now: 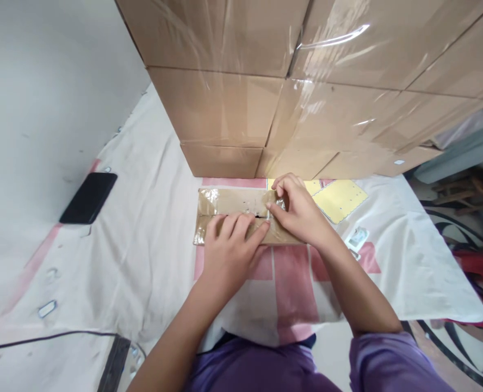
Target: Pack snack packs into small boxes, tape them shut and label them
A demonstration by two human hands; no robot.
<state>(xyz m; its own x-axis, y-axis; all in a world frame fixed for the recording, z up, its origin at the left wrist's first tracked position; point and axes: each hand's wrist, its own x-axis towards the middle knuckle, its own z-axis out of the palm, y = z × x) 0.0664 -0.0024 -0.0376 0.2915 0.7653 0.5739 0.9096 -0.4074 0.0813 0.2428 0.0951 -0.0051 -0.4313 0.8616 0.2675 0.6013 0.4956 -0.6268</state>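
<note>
A small flat cardboard box (235, 201) lies on the cloth-covered table in front of me. Shiny clear tape covers its left end and part of its right end, and a narrow dark gap shows at the middle seam. My left hand (231, 250) rests on the near half of the box, fingers spread and pressing on the top. At the right end is my right hand (301, 209), its thumb on the taped top and its fingers curled at the far edge. The right end is partly hidden behind this hand.
A tall stack of cardboard boxes (225, 109) wrapped in clear film stands just behind. Yellow cards (341, 198) lie to the right, near a small white item (356, 238). On the left are a black phone (90, 198) and a black cable (49, 338).
</note>
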